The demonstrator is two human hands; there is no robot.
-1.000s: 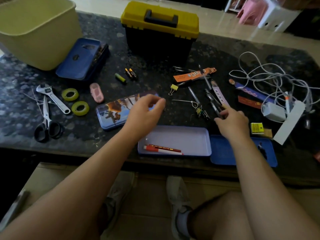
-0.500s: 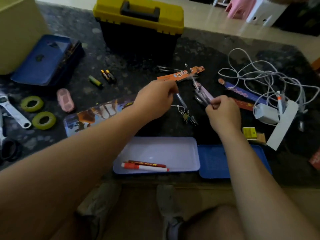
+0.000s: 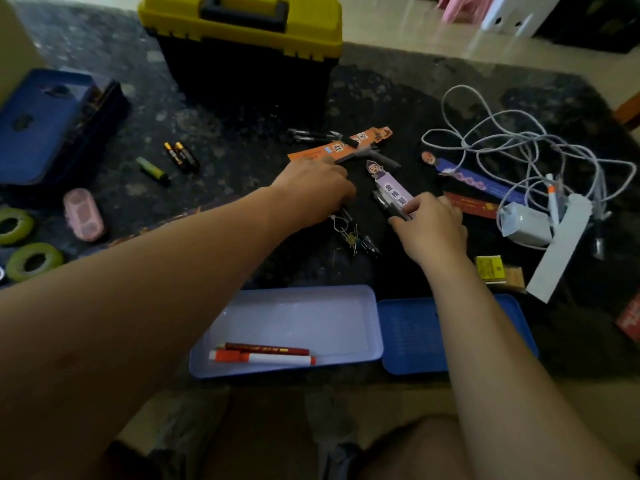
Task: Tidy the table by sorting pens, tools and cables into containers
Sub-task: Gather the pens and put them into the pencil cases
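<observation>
I see the right hand (image 3: 433, 232) pinching pens (image 3: 383, 203) just beyond the tray (image 3: 311, 317), their length angled away from it; left hand (image 3: 311, 192) alongside, grip unclear

tight middle, freer left of centre
bare table (image 3: 239, 143) lies open between the batteries (image 3: 181, 156) and the toolbox (image 3: 242, 64); to the right the cable tangle (image 3: 512, 147), bookmarks (image 3: 485, 181) and pens (image 3: 386, 204) crowd the surface.
</observation>
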